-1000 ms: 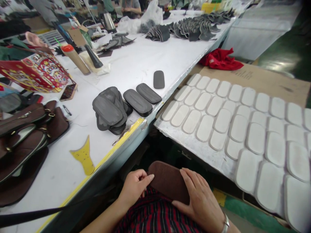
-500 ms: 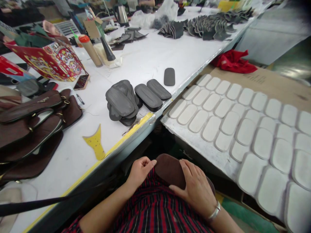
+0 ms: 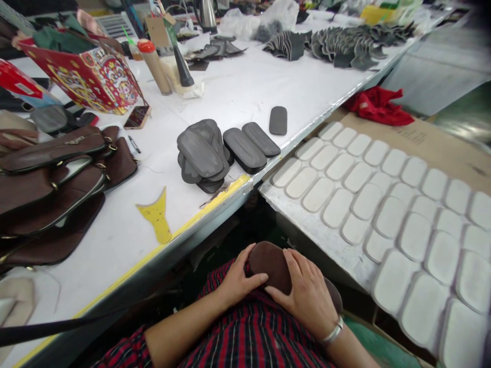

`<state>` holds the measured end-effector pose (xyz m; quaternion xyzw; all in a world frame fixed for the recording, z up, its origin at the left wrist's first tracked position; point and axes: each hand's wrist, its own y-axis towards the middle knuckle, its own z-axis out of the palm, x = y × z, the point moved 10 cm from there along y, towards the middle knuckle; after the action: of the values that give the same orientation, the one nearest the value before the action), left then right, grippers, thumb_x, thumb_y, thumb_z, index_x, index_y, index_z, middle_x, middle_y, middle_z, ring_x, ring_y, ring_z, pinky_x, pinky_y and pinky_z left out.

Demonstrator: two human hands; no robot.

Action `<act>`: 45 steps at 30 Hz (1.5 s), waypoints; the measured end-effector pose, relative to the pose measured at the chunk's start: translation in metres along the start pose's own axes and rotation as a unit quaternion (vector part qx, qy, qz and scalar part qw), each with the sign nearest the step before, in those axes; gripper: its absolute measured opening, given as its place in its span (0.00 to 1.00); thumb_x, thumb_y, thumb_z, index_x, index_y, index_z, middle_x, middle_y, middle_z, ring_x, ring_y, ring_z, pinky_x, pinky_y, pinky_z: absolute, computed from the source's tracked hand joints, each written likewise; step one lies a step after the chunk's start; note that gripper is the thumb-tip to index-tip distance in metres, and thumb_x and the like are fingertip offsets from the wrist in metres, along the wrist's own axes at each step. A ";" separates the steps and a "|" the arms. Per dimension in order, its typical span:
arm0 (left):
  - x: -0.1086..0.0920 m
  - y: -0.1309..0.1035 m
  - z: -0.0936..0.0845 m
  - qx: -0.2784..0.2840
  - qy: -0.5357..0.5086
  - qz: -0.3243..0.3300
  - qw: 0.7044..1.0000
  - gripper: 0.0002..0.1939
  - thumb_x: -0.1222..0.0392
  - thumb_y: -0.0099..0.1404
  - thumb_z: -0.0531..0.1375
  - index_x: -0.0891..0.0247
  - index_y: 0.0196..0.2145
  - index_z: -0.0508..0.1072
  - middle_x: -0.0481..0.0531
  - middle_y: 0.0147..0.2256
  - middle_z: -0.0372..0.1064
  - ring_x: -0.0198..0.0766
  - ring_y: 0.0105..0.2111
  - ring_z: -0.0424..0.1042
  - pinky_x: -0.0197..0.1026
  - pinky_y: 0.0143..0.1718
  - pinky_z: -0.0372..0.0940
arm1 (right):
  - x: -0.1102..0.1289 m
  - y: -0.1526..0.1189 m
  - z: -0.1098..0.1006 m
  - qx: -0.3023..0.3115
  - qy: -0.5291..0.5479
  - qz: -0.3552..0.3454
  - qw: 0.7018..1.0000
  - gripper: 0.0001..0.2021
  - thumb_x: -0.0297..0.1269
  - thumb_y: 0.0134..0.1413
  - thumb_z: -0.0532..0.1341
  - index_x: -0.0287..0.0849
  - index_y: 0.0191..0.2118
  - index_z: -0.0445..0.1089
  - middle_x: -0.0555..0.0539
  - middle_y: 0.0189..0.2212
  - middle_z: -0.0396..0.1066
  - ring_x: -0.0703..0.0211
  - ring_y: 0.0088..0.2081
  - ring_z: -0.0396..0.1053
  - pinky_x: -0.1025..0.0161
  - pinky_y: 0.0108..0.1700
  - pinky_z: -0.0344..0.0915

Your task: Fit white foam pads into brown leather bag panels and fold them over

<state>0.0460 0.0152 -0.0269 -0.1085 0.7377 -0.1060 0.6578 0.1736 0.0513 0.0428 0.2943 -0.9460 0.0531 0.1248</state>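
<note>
The likeliest trouble is a slip: the brown pad [image 3: 270, 263] lies between the two hands, low over the striped clothing [image 3: 261, 337], with no tabletop directly beneath. If both grips loosened together, it could slide off the lap into the dark gap beyond the fingertips. Pressing hard with the thumbs could also mark or bend its face, should the material be soft. Its underside is hidden, so I can't fairly say whether the lap bears any of the weight.

The left hand [image 3: 237, 282] spans the pad's left end, forefinger along the far rim and thumb lying on the near part of the face, moderately spread. The right hand [image 3: 309, 299] lies across the pad's middle, its four fingers close together on top and its thumb set apart toward the near edge; the other end pokes out past the knuckles (a metal bracelet [image 3: 333, 331] sits on that wrist).

Ahead of the left fingers, well apart from them, a pile of grey pads [image 3: 201, 153] stands on the table [image 3: 238, 84], with a yellow template [image 3: 158, 217] closer in. To the right of the right fingers, white pads [image 3: 414, 237] cover much of a board [image 3: 303, 212].
</note>
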 end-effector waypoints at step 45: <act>-0.006 0.010 -0.006 0.069 -0.081 -0.029 0.994 0.27 0.61 0.56 0.59 0.61 0.54 0.60 0.53 0.54 0.61 0.44 0.54 0.59 0.46 0.57 0.53 | 0.019 0.007 0.009 0.054 -0.032 -0.051 0.997 0.31 0.54 0.50 0.55 0.54 0.60 0.51 0.42 0.60 0.49 0.45 0.58 0.51 0.45 0.55 0.54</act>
<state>0.0408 0.0265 -0.0240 -0.0922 0.6695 -0.1662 0.7181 0.1525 0.0457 0.0392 0.3497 -0.9292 0.0878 0.0807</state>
